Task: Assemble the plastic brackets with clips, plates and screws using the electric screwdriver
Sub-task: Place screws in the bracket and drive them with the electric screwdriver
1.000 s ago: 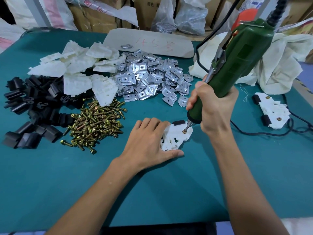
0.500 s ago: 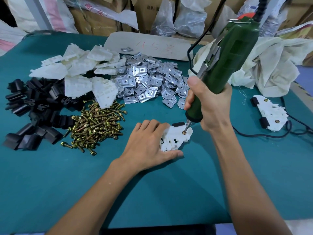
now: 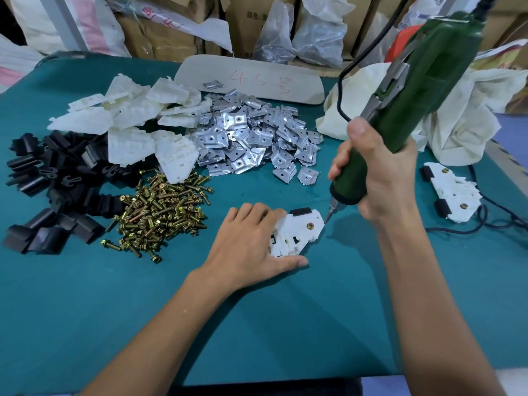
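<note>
A white plastic bracket [image 3: 297, 232] lies on the green table with a black clip at its far edge and a brass screw [image 3: 310, 225] seated in it. My left hand [image 3: 251, 244] lies flat on the bracket's left part and presses it down. My right hand [image 3: 380, 172] grips the green electric screwdriver [image 3: 405, 107]. Its bit tip hovers just right of the screw, off the head.
Piles lie to the left: black clips [image 3: 48, 192], white brackets [image 3: 128, 124], metal plates [image 3: 251, 141], brass screws [image 3: 163, 215]. A finished bracket [image 3: 454, 192] sits at right beside a black cable [image 3: 468, 228]. A cream cloth [image 3: 463, 115] and a beige board [image 3: 251, 78] lie behind.
The screwdriver bit has come off the screw and moved up and to the right. The screw now sits low in the bracket. My left hand has stayed put.
</note>
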Available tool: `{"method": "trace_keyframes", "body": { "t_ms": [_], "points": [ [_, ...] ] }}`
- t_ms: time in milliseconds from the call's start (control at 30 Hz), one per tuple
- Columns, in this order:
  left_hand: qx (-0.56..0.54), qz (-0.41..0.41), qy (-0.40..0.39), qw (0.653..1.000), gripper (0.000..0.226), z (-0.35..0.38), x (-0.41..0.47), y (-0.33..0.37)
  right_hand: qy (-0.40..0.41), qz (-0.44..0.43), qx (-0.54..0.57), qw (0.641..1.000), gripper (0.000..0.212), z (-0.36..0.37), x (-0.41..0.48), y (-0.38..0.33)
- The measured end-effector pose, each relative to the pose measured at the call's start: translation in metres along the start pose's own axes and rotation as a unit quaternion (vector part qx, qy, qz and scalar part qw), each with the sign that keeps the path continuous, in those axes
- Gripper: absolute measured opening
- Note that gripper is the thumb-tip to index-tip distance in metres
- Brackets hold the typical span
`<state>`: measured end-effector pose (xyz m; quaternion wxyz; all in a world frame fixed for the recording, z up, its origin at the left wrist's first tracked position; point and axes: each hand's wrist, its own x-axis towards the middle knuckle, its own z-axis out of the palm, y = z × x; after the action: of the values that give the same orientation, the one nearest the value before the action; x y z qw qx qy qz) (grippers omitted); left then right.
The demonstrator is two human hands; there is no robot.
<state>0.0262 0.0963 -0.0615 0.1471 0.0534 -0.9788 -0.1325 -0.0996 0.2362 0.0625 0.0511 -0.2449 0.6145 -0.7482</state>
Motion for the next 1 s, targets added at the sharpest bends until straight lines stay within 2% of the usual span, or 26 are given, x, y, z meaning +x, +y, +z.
{"method": "trace_keyframes", "body": {
  "t_ms": [133,267,333,400,467,533,767,833,867,933,1000],
  "points": [
    [-0.014,-0.006,0.002,1.000,0.097,0.000,-0.001,0.000,0.001,0.086,-0.020,0.996,0.023,-0.021,-0.008,-0.003],
    [-0.027,-0.018,-0.013,0.999,0.098,-0.001,-0.001,0.000,-0.021,0.203,-0.162,0.965,0.046,-0.049,-0.021,0.010],
    [-0.036,-0.018,-0.011,0.999,0.098,-0.001,-0.001,0.001,-0.038,0.242,-0.238,0.940,0.048,-0.059,-0.029,0.020],
    [-0.042,-0.021,-0.015,0.999,0.098,-0.002,-0.002,0.000,-0.051,0.244,-0.349,0.903,0.046,-0.067,-0.036,0.029],
    [-0.049,-0.029,-0.016,0.998,0.097,-0.004,-0.003,0.000,-0.058,0.228,-0.472,0.849,0.045,-0.070,-0.042,0.034],
    [-0.062,-0.041,-0.019,0.997,0.096,-0.006,-0.003,0.000,-0.061,0.215,-0.538,0.813,0.046,-0.070,-0.045,0.037],
    [-0.193,-0.104,-0.009,0.976,0.084,-0.014,-0.004,0.000,-0.091,0.177,-0.623,0.757,0.055,-0.067,-0.047,0.039],
    [-0.245,-0.119,0.005,0.962,0.080,-0.016,-0.005,-0.001,-0.059,0.160,-0.621,0.765,0.050,-0.067,-0.052,0.039],
    [-0.267,-0.126,0.015,0.955,0.079,-0.017,-0.006,-0.002,-0.027,0.130,-0.608,0.783,0.047,-0.064,-0.056,0.038],
    [-0.294,-0.135,0.034,0.945,0.076,-0.018,-0.006,-0.003,0.018,0.026,-0.527,0.849,0.031,-0.053,-0.068,0.032],
    [-0.305,-0.140,0.047,0.941,0.074,-0.019,-0.006,-0.003,-0.037,-0.009,-0.388,0.921,0.021,-0.038,-0.083,0.027]
  ]
}}
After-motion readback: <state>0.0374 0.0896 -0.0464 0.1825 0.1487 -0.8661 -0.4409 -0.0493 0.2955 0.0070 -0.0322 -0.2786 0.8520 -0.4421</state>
